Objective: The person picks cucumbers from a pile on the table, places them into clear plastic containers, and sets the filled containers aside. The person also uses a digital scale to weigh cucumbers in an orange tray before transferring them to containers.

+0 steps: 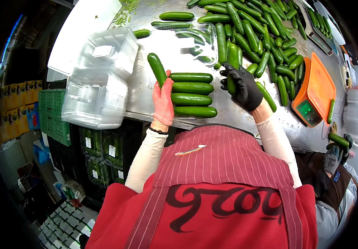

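Observation:
My left hand (163,101), in a pink glove, holds a cucumber (157,70) that slants up and to the left. Just right of it, several cucumbers (192,100) lie side by side in a row, in what seems to be a clear plastic tray. In my right hand (243,85), gloved in black, another cucumber (233,56) stands lengthwise, its lower part behind the fingers. Beyond the row is a clear plastic clamshell container (211,46) with cucumbers showing through or under it, partly lost in glare.
A large heap of cucumbers (253,34) covers the far right of the metal table (244,116). Nested clear containers (95,96) stand at the left. An orange scale (317,90) sits at the right, near a co-worker's gloved hands (337,152) holding a cucumber. Green crates (53,116) are stacked lower left.

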`<state>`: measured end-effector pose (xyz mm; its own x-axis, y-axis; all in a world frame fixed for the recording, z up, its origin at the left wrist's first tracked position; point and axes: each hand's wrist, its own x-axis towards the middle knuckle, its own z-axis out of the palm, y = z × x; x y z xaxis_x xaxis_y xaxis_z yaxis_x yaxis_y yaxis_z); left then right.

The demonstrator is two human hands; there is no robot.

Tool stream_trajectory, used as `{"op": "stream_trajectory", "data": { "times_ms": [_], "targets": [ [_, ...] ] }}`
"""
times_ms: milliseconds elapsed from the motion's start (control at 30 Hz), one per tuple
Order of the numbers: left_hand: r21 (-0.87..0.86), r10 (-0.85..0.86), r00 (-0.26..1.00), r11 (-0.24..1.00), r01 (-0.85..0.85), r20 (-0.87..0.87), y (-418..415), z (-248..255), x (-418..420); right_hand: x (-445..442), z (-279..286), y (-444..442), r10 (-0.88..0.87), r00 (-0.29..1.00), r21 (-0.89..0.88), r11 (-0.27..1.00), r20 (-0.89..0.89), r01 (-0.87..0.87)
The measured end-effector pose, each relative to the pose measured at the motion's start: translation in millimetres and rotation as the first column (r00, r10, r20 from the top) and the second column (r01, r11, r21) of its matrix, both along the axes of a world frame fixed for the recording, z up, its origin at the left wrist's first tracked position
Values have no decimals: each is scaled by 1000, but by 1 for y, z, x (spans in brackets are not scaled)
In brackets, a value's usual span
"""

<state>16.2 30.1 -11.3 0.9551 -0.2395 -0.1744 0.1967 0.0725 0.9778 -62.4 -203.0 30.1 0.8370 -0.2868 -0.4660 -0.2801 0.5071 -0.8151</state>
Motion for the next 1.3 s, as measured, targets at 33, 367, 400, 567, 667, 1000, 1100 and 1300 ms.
{"op": "stream_trajectory", "data": {
  "times_ms": [33, 367, 400, 567, 667, 1000, 1100, 1300],
  "targets": [
    [37, -25, 1000, 999, 25, -1, -1, 0, 0, -4, -7, -4, 38, 999, 18, 999, -28, -38],
    [-127, -48, 834, 992, -26, -550, 41, 9, -4, -31, 9, 33, 595, 649, -821, -34, -475, -569],
    [227, -386, 922, 899, 374, 8, 68, -13, -16, -26, 16, 38, 612, 602, -804, -99, -514, -586],
    [-28, -270, 897, 960, 278, -352, 66, 1, -17, -22, 6, 44, 621, 582, -815, -168, -525, -555],
    [-89, -126, 872, 991, 96, -473, 58, 18, -19, -30, 3, 51, 525, 626, -813, -295, -577, -503],
    [979, -295, 952, 203, -19, 79, 41, 50, -23, -11, 10, 36, 651, 741, -606, 658, 161, -447],
    [994, -332, 943, 103, 23, 12, 36, 31, -31, -10, 5, 43, 619, 719, -303, 784, 315, -542],
    [998, -319, 947, 48, 45, -27, 39, 43, -32, -2, 15, 62, 421, 841, 468, 700, 340, -539]
  ]
}}
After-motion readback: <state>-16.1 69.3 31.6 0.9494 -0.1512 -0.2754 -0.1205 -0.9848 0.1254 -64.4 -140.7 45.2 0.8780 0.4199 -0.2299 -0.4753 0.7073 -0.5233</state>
